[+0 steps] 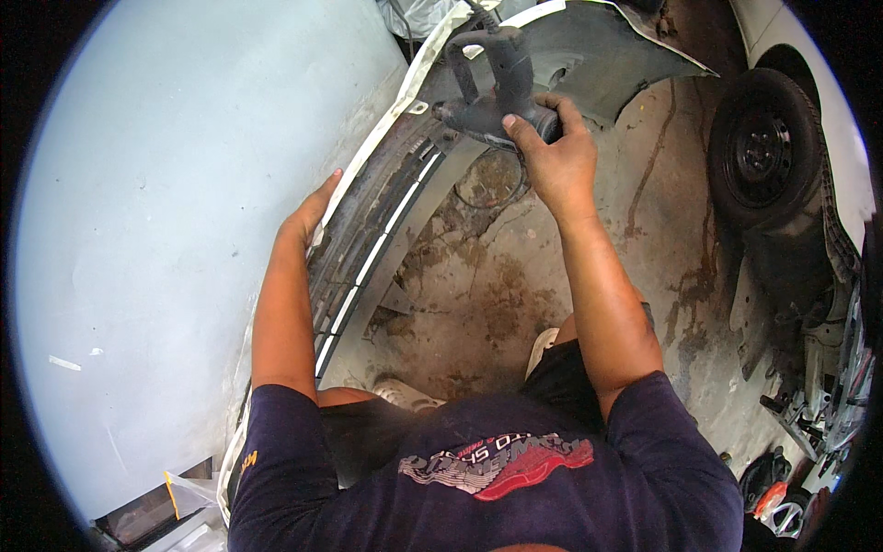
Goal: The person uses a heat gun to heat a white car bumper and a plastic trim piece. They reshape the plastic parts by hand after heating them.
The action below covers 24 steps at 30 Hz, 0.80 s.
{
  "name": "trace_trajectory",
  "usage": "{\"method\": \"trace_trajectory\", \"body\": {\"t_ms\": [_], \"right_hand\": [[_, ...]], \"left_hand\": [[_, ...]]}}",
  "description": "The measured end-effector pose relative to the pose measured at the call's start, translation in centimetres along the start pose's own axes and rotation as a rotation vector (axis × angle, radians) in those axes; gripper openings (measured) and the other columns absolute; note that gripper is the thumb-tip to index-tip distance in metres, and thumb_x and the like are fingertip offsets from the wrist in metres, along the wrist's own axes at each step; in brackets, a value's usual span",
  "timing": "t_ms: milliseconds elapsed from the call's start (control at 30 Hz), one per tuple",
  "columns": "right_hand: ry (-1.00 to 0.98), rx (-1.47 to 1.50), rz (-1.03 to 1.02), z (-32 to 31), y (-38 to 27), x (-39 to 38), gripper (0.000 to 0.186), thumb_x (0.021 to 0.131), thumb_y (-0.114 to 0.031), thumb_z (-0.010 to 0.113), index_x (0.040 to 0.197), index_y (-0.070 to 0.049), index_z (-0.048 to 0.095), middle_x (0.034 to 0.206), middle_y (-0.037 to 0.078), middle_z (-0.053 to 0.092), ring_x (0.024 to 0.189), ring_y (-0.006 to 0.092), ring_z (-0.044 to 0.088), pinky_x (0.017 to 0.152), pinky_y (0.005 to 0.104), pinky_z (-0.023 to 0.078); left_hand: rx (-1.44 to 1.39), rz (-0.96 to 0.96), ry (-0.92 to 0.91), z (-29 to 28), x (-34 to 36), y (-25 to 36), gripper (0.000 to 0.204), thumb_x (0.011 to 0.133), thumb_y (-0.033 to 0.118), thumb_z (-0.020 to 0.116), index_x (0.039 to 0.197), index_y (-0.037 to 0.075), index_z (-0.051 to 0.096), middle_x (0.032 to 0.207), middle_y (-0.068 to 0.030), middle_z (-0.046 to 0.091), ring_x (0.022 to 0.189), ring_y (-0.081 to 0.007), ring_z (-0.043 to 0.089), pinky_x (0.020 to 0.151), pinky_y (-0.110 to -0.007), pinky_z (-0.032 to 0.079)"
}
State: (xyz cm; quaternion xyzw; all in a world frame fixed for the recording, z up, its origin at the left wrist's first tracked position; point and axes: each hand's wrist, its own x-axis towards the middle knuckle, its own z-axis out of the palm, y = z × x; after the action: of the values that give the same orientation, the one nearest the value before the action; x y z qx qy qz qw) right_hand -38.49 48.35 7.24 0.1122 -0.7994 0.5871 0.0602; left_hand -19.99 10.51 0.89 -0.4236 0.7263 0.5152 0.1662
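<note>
A car bumper (602, 46), dark on its inner side with a white painted edge, curves from the top right down past my left side. My left hand (311, 213) holds its white edge, with most of the fingers hidden. In my right hand (559, 152) is a black heat gun (501, 78), gripped round the rear end of its body, thumb on the near side. Its nozzle points left, close over the bumper's inner face. The handle stands up toward the top, where a cord leaves it. A dark slatted grille (368, 235) with a white strip runs along the bumper.
A large pale blue-grey panel (166, 230) fills the left. At right stands a white car with a black wheel (765, 138). The concrete floor (487, 313) is stained. Tools and parts (782, 488) lie at the lower right. A cord loops under the heat gun.
</note>
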Motion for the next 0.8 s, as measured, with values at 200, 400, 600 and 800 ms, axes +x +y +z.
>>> {"method": "trace_trajectory", "body": {"t_ms": [200,400,600,800], "right_hand": [[0.059,0.015,0.000,0.0,-0.2,0.6,0.056,0.081,-0.038,0.092,0.122,-0.004,0.076,0.108,0.022,0.079,0.099,0.0363,0.076,0.092,0.0431,0.058],[0.078,-0.008,0.002,-0.5,0.1,0.8,0.056,0.082,-0.038,0.092,0.124,-0.005,0.076,0.110,0.021,0.079,0.100,0.0361,0.076,0.092,0.0430,0.058],[0.085,0.023,-0.046,-0.4,0.9,1.1,0.057,0.082,-0.038,0.092,0.125,-0.004,0.076,0.112,0.022,0.079,0.100,0.0354,0.076,0.091,0.0429,0.059],[0.064,-0.024,-0.005,-0.6,0.6,0.9,0.059,0.082,-0.040,0.092,0.126,-0.005,0.076,0.111,0.020,0.079,0.100,0.0333,0.077,0.091,0.0427,0.059]], "left_hand": [[-0.023,-0.027,0.010,-0.5,0.0,-0.4,0.100,0.104,0.082,0.047,0.169,0.006,0.046,0.169,-0.0284,0.046,0.156,-0.0403,0.044,0.128,-0.050,0.034],[-0.003,-0.007,0.047,0.1,-0.2,-0.2,0.098,0.104,0.082,0.046,0.166,0.006,0.050,0.167,-0.0277,0.050,0.154,-0.0397,0.047,0.127,-0.050,0.036],[-0.101,-0.040,-0.016,-0.4,0.6,-0.7,0.098,0.103,0.084,0.045,0.161,0.007,0.058,0.164,-0.0276,0.054,0.154,-0.0395,0.047,0.126,-0.050,0.036],[-0.018,-0.014,0.051,-0.2,0.8,-1.0,0.098,0.103,0.083,0.045,0.164,0.008,0.054,0.166,-0.0279,0.051,0.156,-0.0396,0.046,0.127,-0.051,0.034]]}}
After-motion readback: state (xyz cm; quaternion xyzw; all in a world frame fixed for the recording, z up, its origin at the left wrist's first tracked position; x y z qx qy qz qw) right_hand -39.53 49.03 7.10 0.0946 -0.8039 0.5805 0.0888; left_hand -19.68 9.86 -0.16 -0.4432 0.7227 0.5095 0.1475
